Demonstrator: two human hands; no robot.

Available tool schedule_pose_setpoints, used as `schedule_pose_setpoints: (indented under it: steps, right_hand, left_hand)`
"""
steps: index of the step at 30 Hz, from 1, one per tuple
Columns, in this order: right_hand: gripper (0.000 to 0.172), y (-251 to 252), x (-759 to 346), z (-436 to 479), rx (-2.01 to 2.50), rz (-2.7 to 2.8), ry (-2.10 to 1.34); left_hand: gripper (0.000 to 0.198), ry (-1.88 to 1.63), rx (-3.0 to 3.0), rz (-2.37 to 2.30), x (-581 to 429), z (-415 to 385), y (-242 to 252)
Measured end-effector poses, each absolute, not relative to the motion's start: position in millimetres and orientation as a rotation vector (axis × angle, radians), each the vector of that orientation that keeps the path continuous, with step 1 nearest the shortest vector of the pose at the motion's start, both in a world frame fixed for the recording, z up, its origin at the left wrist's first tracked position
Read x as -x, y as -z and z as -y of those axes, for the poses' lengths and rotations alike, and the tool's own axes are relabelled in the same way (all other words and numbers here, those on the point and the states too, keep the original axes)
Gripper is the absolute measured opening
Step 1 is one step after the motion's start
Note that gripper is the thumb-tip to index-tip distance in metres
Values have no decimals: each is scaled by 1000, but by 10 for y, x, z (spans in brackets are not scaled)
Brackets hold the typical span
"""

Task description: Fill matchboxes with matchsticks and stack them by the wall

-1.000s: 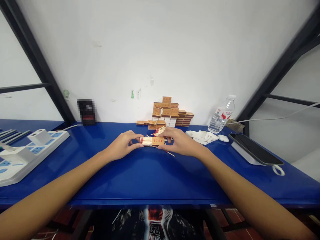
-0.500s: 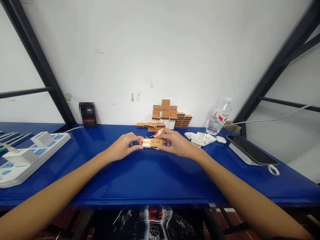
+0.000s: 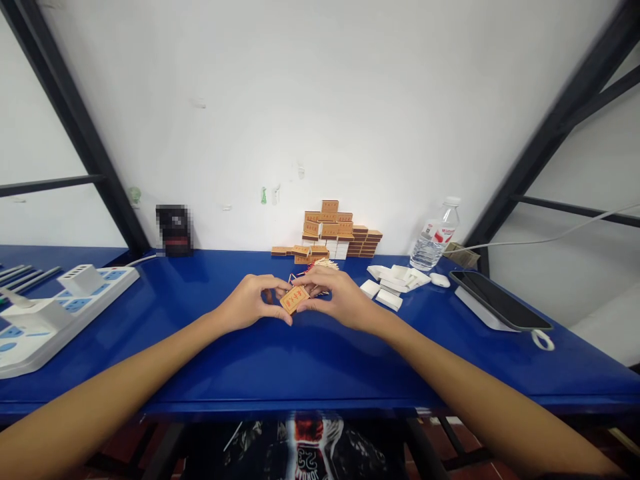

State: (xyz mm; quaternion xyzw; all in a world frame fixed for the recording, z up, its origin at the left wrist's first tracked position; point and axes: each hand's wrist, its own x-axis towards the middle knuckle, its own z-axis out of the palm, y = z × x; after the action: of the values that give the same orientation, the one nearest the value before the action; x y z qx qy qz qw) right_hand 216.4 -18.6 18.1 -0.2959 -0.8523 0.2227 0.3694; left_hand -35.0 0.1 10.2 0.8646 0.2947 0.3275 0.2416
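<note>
One orange, oblong cardboard matchbox (image 3: 295,300), held by our left hand (image 3: 253,301) and right hand (image 3: 343,297), no longer gaped: likely packed.

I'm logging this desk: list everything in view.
held matchbox: 1, orange, centre
stacked matchboxes: many, brown, back
matches: many, pale, centre
trays: several, white, right
bottle: 1, clear, right
case: 1, white, near bottle
unclear object: 1, brown, beside bottle
phone: 1, black, right
power strip: 1, white, left
chargers: 2, white, left
rods: several, grey, left
blurred object: 1, black, left
cables: 2, white, sides
bars: several, black, sides
wall: 1, white, back
table: 1, blue, beneath
clothes: dark, below
left hand: 1, bare, at held matchbox
right hand: 1, bare, holding it
</note>
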Motion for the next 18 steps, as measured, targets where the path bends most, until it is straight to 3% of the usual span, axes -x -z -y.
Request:
schedule_pose_setpoints:
  steps: [4, 10, 15, 18]
  right_hand:
    - [40, -171, -2137, 216, 787, 2113, -771]
    - [61, -46, -2076, 249, 727, 1982, -1061]
    - [76, -28, -2097, 188, 782, 1891, -1110]
    - [80, -90, -2194, 126, 937, 1958, -842]
  left_hand:
    - [65, -967, -2311, -865, 329, 7, -91]
    - [87, -999, -2326, -940, 286, 7, -65]
    - [59, -1018, -2415, -1044, 235, -76, -190]
    - [55, -1056, -2441, -1183, 291, -401, -314]
